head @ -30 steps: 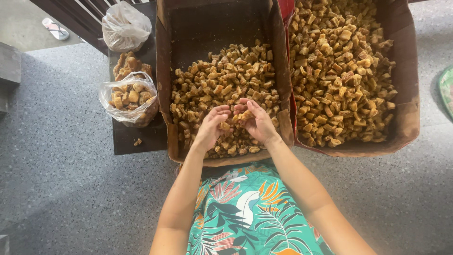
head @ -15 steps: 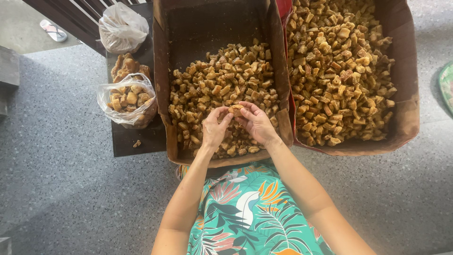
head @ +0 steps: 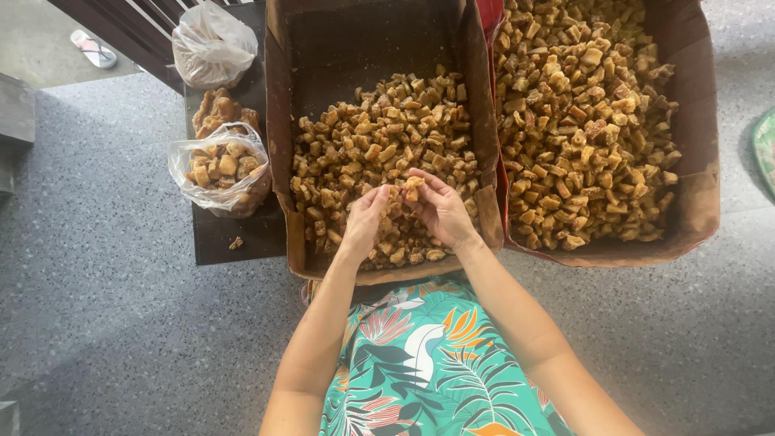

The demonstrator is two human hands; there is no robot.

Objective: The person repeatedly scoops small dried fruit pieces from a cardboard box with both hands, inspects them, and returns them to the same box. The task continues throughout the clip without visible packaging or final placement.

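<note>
Both my hands meet over the near end of a cardboard box [head: 278, 145] half full of golden-brown chunks [head: 379, 137]. My left hand [head: 365, 220] and my right hand [head: 442, 208] together pinch one brown chunk [head: 412, 186] between their fingertips, just above the pile. My forearms reach forward from my lap, which is covered by green floral cloth [head: 428, 363].
A second cardboard box [head: 702, 186] to the right is filled with the same chunks. On a dark board [head: 234, 234] at the left stand an open plastic bag of chunks [head: 222, 165], a loose heap and a tied white bag [head: 211, 44]. Speckled grey floor surrounds everything.
My hands have stayed over the near end of the left box, fingers working on the chunk between them; they shifted only slightly.
</note>
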